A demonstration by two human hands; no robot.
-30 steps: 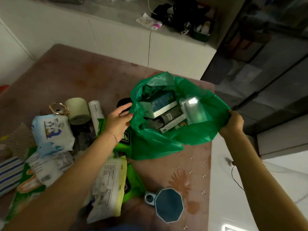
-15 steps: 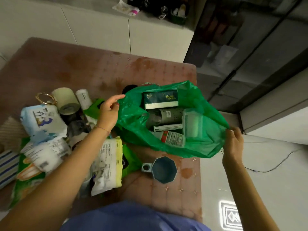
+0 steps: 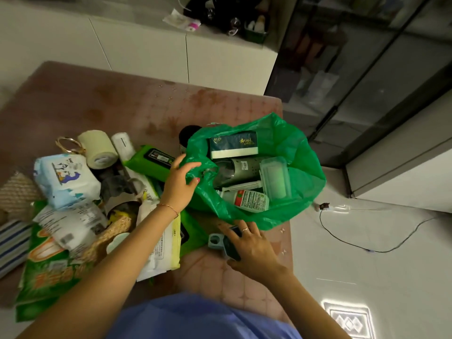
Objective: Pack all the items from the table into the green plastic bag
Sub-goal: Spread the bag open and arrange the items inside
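The green plastic bag (image 3: 300, 165) stands open on the right part of the table (image 3: 117, 104). Inside it lie a dark blue box (image 3: 233, 144), a grey cylinder (image 3: 241, 168), a clear lidded container (image 3: 275, 177) and a white bottle (image 3: 249, 200). My left hand (image 3: 179, 183) pinches the bag's left rim. My right hand (image 3: 253, 245) lies over the teal octagonal cup (image 3: 220, 241) just in front of the bag, fingers wrapped on it. Left of the bag sits a pile: a tape roll (image 3: 99, 149), a wipes pack (image 3: 66, 179), a green pack (image 3: 152, 159).
More packets, a striped cloth (image 3: 11, 243) and a green printed bag (image 3: 46, 263) crowd the table's left front. A white cabinet (image 3: 171, 52) runs behind the table. A black cable (image 3: 367, 238) trails on the white floor at right, near glass doors.
My right hand let go of the bag's right rim and moved left and down onto the teal cup. My left hand still holds the bag's left rim.
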